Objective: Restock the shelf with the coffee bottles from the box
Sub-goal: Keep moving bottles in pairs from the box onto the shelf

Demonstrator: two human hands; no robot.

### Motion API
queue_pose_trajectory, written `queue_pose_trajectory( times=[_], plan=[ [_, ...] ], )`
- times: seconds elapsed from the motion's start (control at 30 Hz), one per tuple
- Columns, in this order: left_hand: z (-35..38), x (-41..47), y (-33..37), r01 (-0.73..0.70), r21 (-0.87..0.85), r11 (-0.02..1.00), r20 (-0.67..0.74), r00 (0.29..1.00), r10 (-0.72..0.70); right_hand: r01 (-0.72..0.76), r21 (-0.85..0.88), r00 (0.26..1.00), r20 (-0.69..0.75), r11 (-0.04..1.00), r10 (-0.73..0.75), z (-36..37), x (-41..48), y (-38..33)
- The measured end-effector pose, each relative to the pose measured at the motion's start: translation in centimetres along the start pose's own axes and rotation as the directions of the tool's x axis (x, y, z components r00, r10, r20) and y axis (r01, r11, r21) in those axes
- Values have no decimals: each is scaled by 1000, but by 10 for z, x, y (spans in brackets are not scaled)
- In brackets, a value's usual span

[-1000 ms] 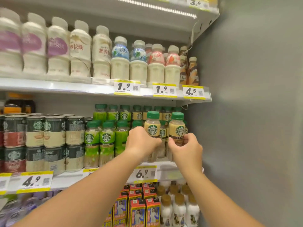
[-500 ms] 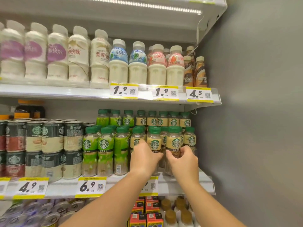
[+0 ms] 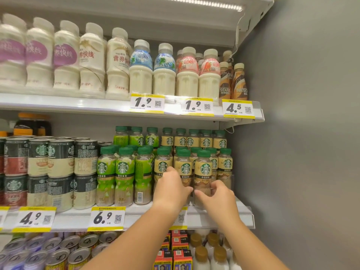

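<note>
Two hands worked at the middle shelf (image 3: 218, 213): the left hand (image 3: 171, 190) had its fingers clamped on one tan bottle (image 3: 183, 168), the right hand (image 3: 217, 197) on the bottle beside it (image 3: 203, 170). Both bottles stood upright at the shelf's front edge, right of the green bottles (image 3: 124, 176).

On the middle shelf (image 3: 78, 217) we see stacked cans (image 3: 60, 172) at the left and rows of coffee bottles (image 3: 202, 172) to their right, reaching the side wall (image 3: 302, 133). Our left hand (image 3: 171, 190) and right hand (image 3: 218, 197) sit side by side on the two front bottles. Milk bottles (image 3: 140, 75) line the shelf above; more cans and cartons (image 3: 179, 248) lie below.
</note>
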State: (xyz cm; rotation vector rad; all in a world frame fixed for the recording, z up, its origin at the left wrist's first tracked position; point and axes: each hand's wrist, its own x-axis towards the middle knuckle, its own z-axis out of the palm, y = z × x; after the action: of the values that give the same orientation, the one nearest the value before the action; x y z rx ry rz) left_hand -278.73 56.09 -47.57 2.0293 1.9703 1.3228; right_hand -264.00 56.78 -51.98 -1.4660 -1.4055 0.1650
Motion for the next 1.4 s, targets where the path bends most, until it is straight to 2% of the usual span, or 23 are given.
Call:
queue_pose_trajectory(
  times=[0.07, 0.2, 0.37, 1.07, 1.23, 1.4],
  plan=[
    [5, -9, -4, 5, -12, 1000, -11, 1000, -5, 14, -30, 999, 44, 999, -13, -1, -1, 6],
    [13, -21, -18, -14, 84, 996, 1, 1000, 14, 27, -45, 996, 85, 999, -23, -1, 1, 9],
    [15, -19, -25, -27, 122, 992, 14, 1000, 26, 50, -54, 992, 116, 997, -43, 3, 6, 5],
    [16, -10, -32, -33, 90, 995, 39, 999, 30, 69, -172, 995, 88, 983, -54, 22, 10, -3],
    [8, -13, -29, -27, 94, 995, 99, 995, 18, 45, -195, 993, 114, 980, -23, 19, 7, -6],
    [-5, -22, -26, -185, 279, 942, 127, 980, 155, 99, -238, 981, 187, 966, -54, 10, 3, -8]
  ],
)
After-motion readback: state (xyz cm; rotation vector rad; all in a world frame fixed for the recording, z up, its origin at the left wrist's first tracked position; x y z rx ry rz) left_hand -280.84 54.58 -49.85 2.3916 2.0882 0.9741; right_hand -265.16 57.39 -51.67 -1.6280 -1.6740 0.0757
